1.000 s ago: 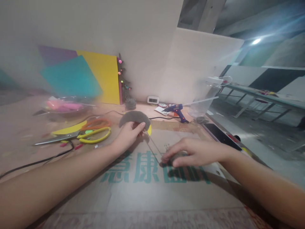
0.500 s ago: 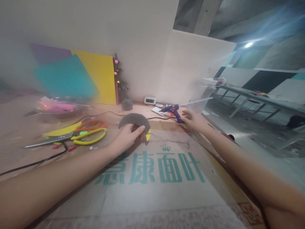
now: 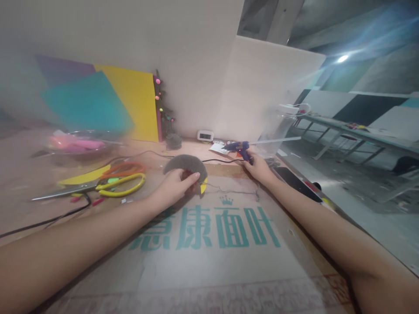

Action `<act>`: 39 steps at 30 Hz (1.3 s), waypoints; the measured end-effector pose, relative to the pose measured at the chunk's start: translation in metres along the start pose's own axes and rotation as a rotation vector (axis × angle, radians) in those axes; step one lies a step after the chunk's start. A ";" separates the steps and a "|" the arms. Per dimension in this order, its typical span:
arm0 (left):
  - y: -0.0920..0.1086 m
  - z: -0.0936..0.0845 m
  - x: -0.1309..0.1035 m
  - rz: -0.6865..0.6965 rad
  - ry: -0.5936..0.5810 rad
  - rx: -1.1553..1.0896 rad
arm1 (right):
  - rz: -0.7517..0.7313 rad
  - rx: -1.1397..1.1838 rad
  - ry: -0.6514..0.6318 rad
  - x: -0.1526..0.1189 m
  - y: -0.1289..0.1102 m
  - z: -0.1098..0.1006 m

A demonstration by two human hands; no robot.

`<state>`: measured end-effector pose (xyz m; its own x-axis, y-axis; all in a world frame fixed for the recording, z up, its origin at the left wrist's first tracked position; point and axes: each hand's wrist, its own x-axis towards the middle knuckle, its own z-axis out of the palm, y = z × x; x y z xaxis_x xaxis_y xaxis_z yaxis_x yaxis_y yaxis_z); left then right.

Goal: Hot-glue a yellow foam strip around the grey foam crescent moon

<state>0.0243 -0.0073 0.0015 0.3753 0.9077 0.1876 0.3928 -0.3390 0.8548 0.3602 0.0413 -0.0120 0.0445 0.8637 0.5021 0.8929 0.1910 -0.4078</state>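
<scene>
My left hand (image 3: 176, 185) is closed on a grey fuzzy curved piece (image 3: 185, 162), thumb on the near side. A small yellow tip (image 3: 203, 186) shows at that piece's right end; its underside is hidden by my fingers. A thin grey strand (image 3: 229, 191) runs from there to the right across the printed sheet (image 3: 209, 270). Further right, my right hand (image 3: 260, 169) has its fingers around the handle of a blue hot glue gun (image 3: 238, 147). The gun's nozzle points left, and a long pale glue stick (image 3: 278, 140) juts out behind it.
Scissors (image 3: 78, 189) with orange and yellow handles lie at left, near a clear bowl (image 3: 88, 150) of pink pieces. At the back stand a small digital clock (image 3: 205, 136), coloured sheets (image 3: 137, 104) and a decorated little tree (image 3: 168, 117). A dark phone-like slab (image 3: 296, 184) lies beside my right forearm.
My right hand has moved left and forward onto the glue gun's handle and closed around it. The dark slab beside the forearm is now uncovered. My left hand keeps its hold.
</scene>
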 end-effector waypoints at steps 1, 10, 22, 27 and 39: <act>-0.001 0.000 0.000 0.002 0.002 0.000 | 0.009 -0.001 0.019 -0.001 0.000 0.000; -0.010 0.000 0.003 0.006 0.003 -0.014 | 0.096 0.049 0.182 -0.004 -0.012 -0.011; -0.009 -0.001 0.002 0.027 0.124 -0.072 | 0.138 0.258 -0.043 -0.059 -0.130 -0.022; -0.012 -0.001 0.004 0.013 0.166 -0.077 | 0.093 0.305 -0.083 -0.067 -0.133 -0.018; -0.018 0.001 0.008 -0.105 0.191 -0.465 | 0.104 0.489 -0.368 -0.086 -0.137 -0.026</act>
<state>0.0214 0.0059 -0.0129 0.1768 0.9747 0.1366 -0.0111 -0.1368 0.9905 0.2456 -0.0708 0.0205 -0.1150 0.9768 0.1809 0.5796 0.2139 -0.7863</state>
